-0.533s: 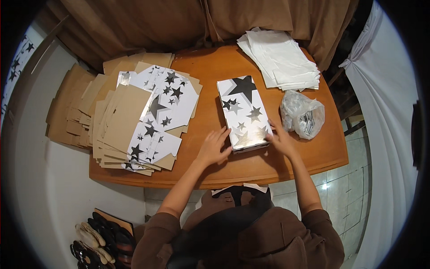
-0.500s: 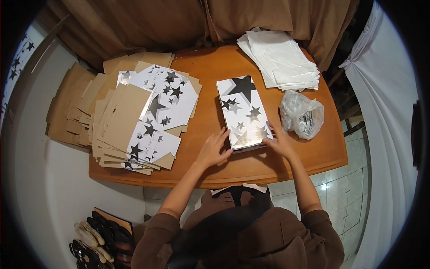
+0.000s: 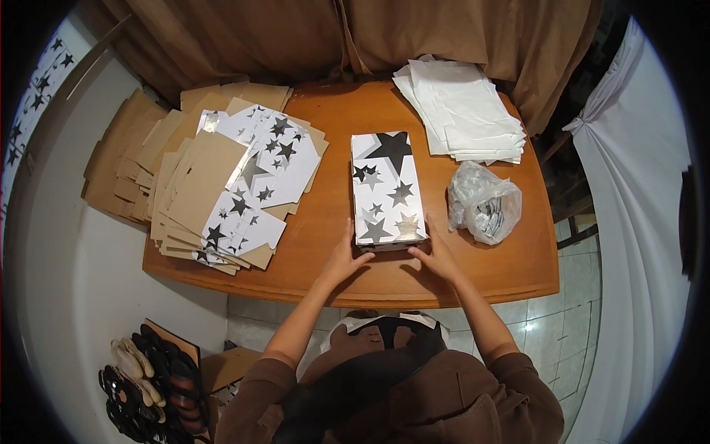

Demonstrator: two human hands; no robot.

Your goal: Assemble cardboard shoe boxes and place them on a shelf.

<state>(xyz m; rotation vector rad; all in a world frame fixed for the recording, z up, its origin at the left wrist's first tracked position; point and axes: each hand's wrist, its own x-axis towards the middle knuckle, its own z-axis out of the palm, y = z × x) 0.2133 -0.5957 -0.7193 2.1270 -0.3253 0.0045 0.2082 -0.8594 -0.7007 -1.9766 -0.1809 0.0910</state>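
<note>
A closed shoebox-like carton [image 3: 386, 192], white with black and silver stars, lies lengthwise on the wooden table in front of me. My left hand [image 3: 344, 259] is at its near left corner, fingers stretched along the side and thumb apart by the front end. At the near right corner, my right hand [image 3: 438, 259] mirrors this, its thumb pointing inward at the front face. Both hands are open and flank the box; whether every fingertip touches it I cannot tell. The box's underside is hidden.
Flat cardboard blanks [image 3: 185, 185], some star-printed, are stacked at the left of the table [image 3: 318, 259]. White paper sheets [image 3: 466, 111] lie at the far right. A clear plastic bag [image 3: 484, 203] with small contents sits nearer. Several shoes [image 3: 159, 377] stand at lower left.
The box has turned slightly and now lies straighter to me. Both hands have shifted to its near corners, with the thumbs by the front end. The whole view has also shifted a little.
</note>
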